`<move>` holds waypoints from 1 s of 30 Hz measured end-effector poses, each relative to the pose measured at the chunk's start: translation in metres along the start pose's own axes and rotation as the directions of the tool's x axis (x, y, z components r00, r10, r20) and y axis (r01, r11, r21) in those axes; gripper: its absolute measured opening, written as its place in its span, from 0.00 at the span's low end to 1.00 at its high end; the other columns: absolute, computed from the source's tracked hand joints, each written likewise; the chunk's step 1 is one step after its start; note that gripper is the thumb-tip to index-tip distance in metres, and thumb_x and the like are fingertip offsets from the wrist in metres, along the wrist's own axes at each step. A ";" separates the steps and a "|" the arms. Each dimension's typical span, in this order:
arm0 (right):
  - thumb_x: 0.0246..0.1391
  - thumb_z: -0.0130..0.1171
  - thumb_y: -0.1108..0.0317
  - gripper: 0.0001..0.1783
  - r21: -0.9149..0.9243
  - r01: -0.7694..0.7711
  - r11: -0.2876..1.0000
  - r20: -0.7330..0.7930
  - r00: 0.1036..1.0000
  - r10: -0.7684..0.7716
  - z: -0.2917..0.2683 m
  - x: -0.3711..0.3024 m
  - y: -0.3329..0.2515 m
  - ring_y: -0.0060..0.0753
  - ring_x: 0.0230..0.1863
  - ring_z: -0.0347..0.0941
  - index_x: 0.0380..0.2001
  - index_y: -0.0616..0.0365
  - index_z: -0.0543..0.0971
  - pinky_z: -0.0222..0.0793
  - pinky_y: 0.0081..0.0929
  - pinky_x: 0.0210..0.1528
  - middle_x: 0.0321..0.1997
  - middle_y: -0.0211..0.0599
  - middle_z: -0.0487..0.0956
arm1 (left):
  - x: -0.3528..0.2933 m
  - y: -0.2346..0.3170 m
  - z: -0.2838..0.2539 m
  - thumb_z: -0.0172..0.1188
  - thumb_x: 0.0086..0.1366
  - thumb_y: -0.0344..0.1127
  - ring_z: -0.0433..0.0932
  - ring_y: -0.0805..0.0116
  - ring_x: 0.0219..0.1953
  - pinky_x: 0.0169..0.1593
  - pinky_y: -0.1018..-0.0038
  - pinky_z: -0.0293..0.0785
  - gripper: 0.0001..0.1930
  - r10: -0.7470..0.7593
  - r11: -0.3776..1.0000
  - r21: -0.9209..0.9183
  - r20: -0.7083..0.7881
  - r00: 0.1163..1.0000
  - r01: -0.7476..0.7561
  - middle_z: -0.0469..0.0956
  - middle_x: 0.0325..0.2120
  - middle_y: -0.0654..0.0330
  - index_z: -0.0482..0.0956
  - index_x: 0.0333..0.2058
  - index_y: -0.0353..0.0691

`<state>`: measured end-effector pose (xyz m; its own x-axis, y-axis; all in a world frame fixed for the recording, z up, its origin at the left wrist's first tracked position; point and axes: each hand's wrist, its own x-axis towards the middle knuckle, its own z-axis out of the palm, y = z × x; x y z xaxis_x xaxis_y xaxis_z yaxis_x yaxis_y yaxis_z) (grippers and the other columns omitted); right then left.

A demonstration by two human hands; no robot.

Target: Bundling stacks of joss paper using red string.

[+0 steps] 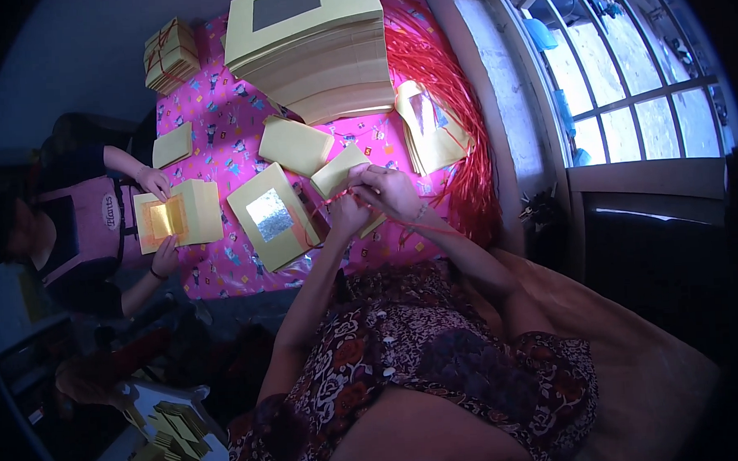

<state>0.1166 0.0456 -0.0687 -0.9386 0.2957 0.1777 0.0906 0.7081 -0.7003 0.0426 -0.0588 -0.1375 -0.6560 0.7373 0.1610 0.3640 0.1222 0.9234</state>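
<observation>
Your left hand [351,212] and right hand [389,190] are clenched close together, grasping a red string [332,198] above the near part of the pink patterned tabletop [238,145]. Beyond them, a tall paper stack [317,72] blocks much of the far side, and a mass of red strands [438,67] spreads along its right. At lower left, a white surface [148,397] bears yellow packets [180,428]. Left of your hands lies a silver-patched stack [271,222]. Your hands partly hide a smaller yellow pack [337,168]; whether the string wraps it, you cannot tell.

Fingers [388,184] on red string [332,198], tall paper stack [317,68]
</observation>
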 end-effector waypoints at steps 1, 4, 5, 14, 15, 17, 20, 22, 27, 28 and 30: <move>0.47 0.59 0.67 0.09 0.038 -0.013 0.999 0.027 1.000 0.012 -0.004 -0.001 0.001 0.41 0.31 0.76 0.32 0.56 0.78 0.72 0.34 0.34 0.30 0.38 0.77 | 0.003 0.004 0.000 0.55 0.57 0.35 0.78 0.50 0.37 0.38 0.63 0.73 0.15 0.015 0.998 0.068 -0.003 1.000 -0.015 0.78 0.34 0.52 0.74 0.43 0.41; 0.48 0.58 0.68 0.10 0.059 0.055 0.997 0.073 0.996 -0.060 -0.005 -0.001 -0.003 0.42 0.32 0.76 0.35 0.55 0.78 0.73 0.34 0.35 0.31 0.39 0.77 | 0.001 -0.012 0.002 0.50 0.61 0.32 0.77 0.53 0.39 0.40 0.65 0.73 0.12 0.007 0.997 -0.080 0.033 0.999 -0.005 0.76 0.37 0.49 0.74 0.42 0.39; 0.49 0.57 0.69 0.10 0.044 0.137 0.990 0.093 0.986 -0.141 -0.004 0.001 -0.005 0.43 0.33 0.76 0.37 0.55 0.79 0.73 0.34 0.36 0.30 0.39 0.77 | -0.002 -0.019 0.002 0.50 0.61 0.33 0.77 0.52 0.38 0.40 0.63 0.72 0.11 -0.030 0.970 -0.242 0.017 0.999 0.033 0.76 0.35 0.49 0.75 0.41 0.38; 0.48 0.60 0.68 0.13 -0.011 0.184 0.983 0.075 0.980 -0.182 -0.012 0.028 0.004 0.41 0.41 0.72 0.39 0.55 0.79 0.69 0.34 0.43 0.34 0.38 0.76 | -0.006 -0.029 -0.007 0.50 0.62 0.37 0.75 0.44 0.31 0.34 0.53 0.69 0.10 0.017 0.979 0.203 0.006 1.000 -0.018 0.76 0.28 0.48 0.75 0.35 0.38; 0.49 0.60 0.68 0.11 -0.020 0.147 0.989 0.126 0.982 -0.143 -0.006 0.032 0.007 0.41 0.39 0.73 0.38 0.56 0.78 0.70 0.33 0.43 0.33 0.39 0.76 | -0.004 -0.031 -0.010 0.50 0.61 0.36 0.75 0.44 0.31 0.34 0.53 0.69 0.10 0.011 0.968 0.249 0.052 0.999 -0.023 0.76 0.28 0.48 0.75 0.36 0.38; 0.50 0.59 0.67 0.10 -0.031 0.110 0.993 0.174 0.979 -0.103 0.000 0.032 0.013 0.42 0.38 0.73 0.36 0.56 0.78 0.70 0.32 0.42 0.33 0.39 0.76 | -0.004 -0.033 -0.012 0.49 0.62 0.35 0.76 0.44 0.32 0.34 0.53 0.70 0.10 0.016 0.943 0.329 0.107 0.994 -0.051 0.76 0.29 0.47 0.73 0.38 0.36; 0.55 0.55 0.68 0.06 0.538 -0.263 0.801 0.074 0.961 0.266 0.015 0.021 0.023 0.29 0.29 0.74 0.32 0.59 0.74 0.70 0.25 0.34 0.27 0.37 0.76 | 0.005 -0.020 -0.018 0.46 0.65 0.34 0.76 0.45 0.33 0.36 0.54 0.70 0.10 0.033 0.986 0.159 0.100 0.994 -0.048 0.77 0.31 0.46 0.73 0.39 0.36; 0.58 0.53 0.70 0.05 0.685 -0.221 0.694 -0.113 0.909 0.402 0.024 0.002 0.031 0.19 0.30 0.71 0.33 0.61 0.73 0.68 0.19 0.33 0.25 0.31 0.75 | 0.009 -0.010 -0.028 0.44 0.67 0.34 0.77 0.49 0.38 0.42 0.60 0.72 0.12 -0.002 0.997 0.072 0.201 0.980 -0.013 0.77 0.35 0.47 0.73 0.43 0.35; 0.60 0.51 0.68 0.06 0.825 -0.276 0.493 -0.156 0.727 0.668 0.047 -0.046 -0.009 0.16 0.31 0.71 0.35 0.60 0.72 0.69 0.15 0.33 0.29 0.27 0.76 | 0.007 -0.008 -0.050 0.41 0.67 0.30 0.76 0.60 0.47 0.52 0.70 0.69 0.16 -0.011 0.980 -0.182 0.345 0.939 0.078 0.76 0.43 0.51 0.72 0.50 0.35; 0.60 0.51 0.67 0.07 0.891 -0.290 0.348 -0.096 0.630 0.771 0.049 -0.051 -0.017 0.17 0.30 0.72 0.35 0.59 0.72 0.71 0.16 0.33 0.30 0.28 0.76 | 0.009 -0.006 -0.050 0.41 0.67 0.30 0.75 0.60 0.47 0.51 0.69 0.69 0.16 -0.008 0.990 -0.129 0.351 0.936 0.056 0.76 0.44 0.51 0.72 0.50 0.34; 0.59 0.52 0.64 0.08 0.967 -0.240 0.080 0.053 0.501 0.864 0.053 -0.060 -0.025 0.21 0.36 0.73 0.35 0.57 0.73 0.73 0.22 0.38 0.33 0.30 0.76 | 0.009 -0.004 -0.049 0.42 0.66 0.29 0.75 0.58 0.47 0.52 0.68 0.68 0.16 -0.038 0.988 -0.126 0.385 0.922 0.094 0.75 0.43 0.50 0.72 0.50 0.33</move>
<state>0.1535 -0.0238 -0.0985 -0.4092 0.7259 -0.5528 -0.0892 -0.6347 -0.7676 0.0031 -0.0852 -0.1228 -0.3643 0.9311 -0.0212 0.2152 0.1063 0.9708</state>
